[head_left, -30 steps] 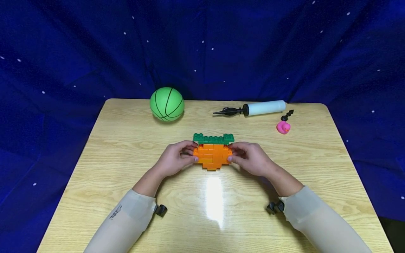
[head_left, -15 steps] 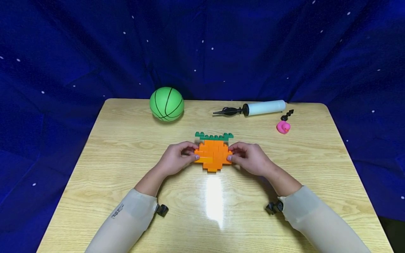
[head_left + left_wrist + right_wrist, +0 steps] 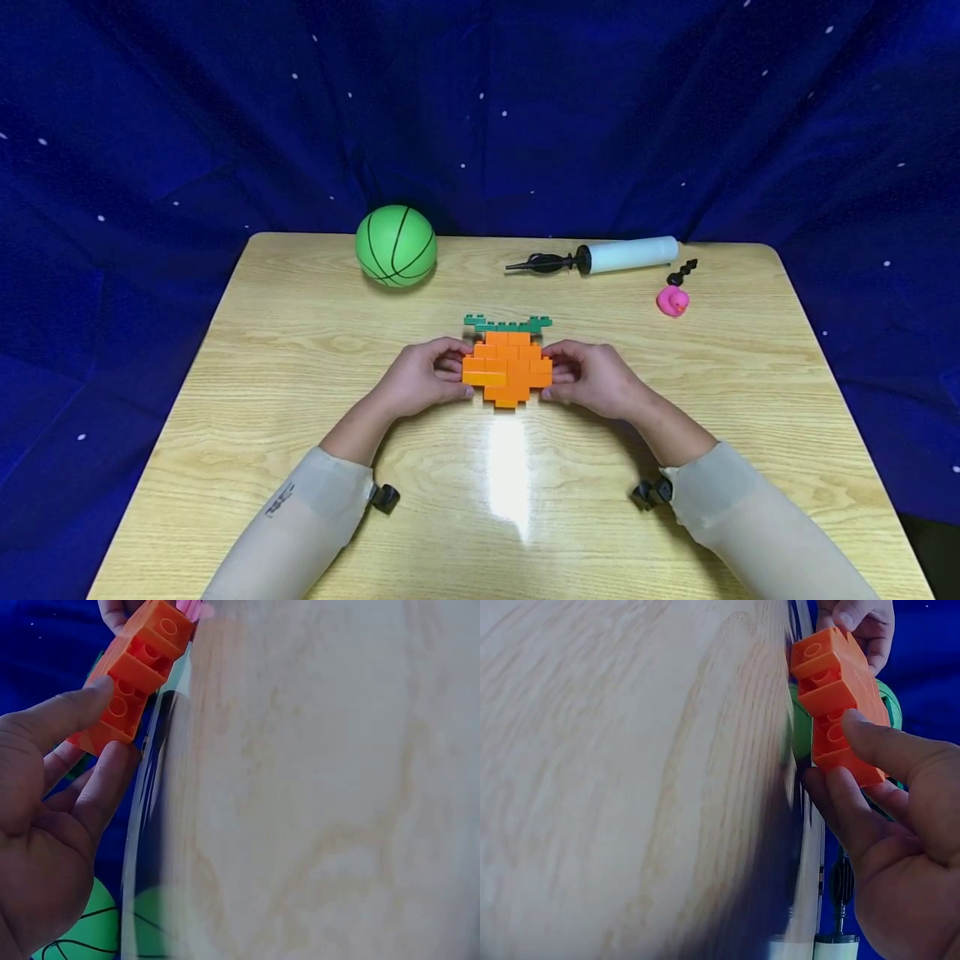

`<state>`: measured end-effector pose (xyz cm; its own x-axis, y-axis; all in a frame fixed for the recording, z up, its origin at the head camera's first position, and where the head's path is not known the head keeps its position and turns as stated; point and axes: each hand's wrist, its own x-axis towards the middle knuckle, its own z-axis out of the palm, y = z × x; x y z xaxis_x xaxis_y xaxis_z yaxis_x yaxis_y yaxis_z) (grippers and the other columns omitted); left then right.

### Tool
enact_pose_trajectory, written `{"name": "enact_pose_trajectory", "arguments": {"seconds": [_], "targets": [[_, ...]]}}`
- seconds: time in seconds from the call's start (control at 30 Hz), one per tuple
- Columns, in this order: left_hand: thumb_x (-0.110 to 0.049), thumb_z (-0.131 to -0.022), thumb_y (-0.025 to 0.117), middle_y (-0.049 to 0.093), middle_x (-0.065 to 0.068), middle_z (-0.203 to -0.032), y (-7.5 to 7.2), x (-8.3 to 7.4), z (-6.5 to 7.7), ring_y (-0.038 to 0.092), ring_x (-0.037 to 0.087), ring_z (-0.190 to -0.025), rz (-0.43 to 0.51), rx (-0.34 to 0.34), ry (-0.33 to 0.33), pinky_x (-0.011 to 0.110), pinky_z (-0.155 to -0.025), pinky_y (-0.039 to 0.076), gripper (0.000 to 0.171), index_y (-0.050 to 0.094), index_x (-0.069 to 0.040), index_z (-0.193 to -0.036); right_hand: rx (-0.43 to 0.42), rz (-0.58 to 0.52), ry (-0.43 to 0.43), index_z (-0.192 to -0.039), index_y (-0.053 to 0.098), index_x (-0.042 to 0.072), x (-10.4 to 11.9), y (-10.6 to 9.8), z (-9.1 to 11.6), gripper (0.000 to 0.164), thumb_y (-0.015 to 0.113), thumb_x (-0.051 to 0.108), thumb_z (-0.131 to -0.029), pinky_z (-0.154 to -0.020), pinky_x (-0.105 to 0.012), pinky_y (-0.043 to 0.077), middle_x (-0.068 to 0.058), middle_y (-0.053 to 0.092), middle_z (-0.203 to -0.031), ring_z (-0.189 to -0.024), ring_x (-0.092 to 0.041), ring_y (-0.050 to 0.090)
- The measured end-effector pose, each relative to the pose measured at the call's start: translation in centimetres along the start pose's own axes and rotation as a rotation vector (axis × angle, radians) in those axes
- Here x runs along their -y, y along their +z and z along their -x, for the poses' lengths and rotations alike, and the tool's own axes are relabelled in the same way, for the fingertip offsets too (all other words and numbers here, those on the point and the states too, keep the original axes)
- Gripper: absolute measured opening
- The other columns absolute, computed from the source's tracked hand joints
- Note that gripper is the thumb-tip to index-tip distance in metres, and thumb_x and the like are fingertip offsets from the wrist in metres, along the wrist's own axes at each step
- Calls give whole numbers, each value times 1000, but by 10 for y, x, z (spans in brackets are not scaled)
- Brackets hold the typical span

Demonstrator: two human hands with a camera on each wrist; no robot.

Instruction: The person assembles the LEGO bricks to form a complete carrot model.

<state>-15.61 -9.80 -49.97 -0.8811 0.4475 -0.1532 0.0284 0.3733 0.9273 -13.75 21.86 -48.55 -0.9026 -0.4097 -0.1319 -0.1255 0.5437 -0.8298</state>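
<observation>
A toy brick model (image 3: 510, 367) of orange blocks, stepped in to a narrow bottom, sits mid-table in the head view. A row of green bricks (image 3: 507, 327) with studs tops it. My left hand (image 3: 418, 379) grips its left side, thumb below the wide part and fingers above. On the opposite side, my right hand (image 3: 597, 379) holds it the same way. In the left wrist view, hollow undersides of the orange bricks (image 3: 118, 709) show by my left thumb. The right wrist view has my right thumb (image 3: 877, 739) on the orange bricks (image 3: 825, 694).
At the back left of the wooden table (image 3: 300, 333) stands a green ball (image 3: 396, 247) with black lines. A light-blue hand pump (image 3: 630, 255) with a black nozzle lies at the back right. Near it are a small black twisted piece (image 3: 682, 272) and a pink rubber duck (image 3: 672, 301).
The brick model has tilted, so its orange face shows more and its green top looks thinner. Both thumbs have slid off the orange face to below its wide part.
</observation>
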Motion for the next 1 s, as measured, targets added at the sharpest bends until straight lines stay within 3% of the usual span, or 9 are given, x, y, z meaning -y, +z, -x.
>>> {"name": "enact_pose_trajectory", "arguments": {"seconds": [0.43, 0.7, 1.0], "targets": [[-11, -79, 91, 72, 8, -111, 0, 1, -5, 72, 19, -99, -107, 4, 16, 25, -86, 59, 54, 70, -4, -128, -9, 105, -36, -134, 66, -2, -5, 3, -2, 56, 87, 17, -86, -80, -25, 60, -8, 75, -110, -95, -15, 73], [-14, -79, 92, 70, 6, -112, 1, 1, -6, 70, 16, -96, -174, 9, 15, 26, -84, 59, 52, 72, -7, -127, -30, 183, -72, -132, 68, 0, -7, 3, -1, 52, 86, 16, -87, -78, -28, 59, -2, 71, -103, -87, -11, 66], [-12, -80, 91, 66, 3, -105, 4, 1, -6, 68, 15, -93, -166, 26, -23, 27, -83, 59, 53, 70, -9, -129, -27, 180, -61, -132, 68, 1, -7, 5, 3, 53, 87, 21, -87, -78, -27, 59, 0, 70, -102, -88, -9, 66]]}}
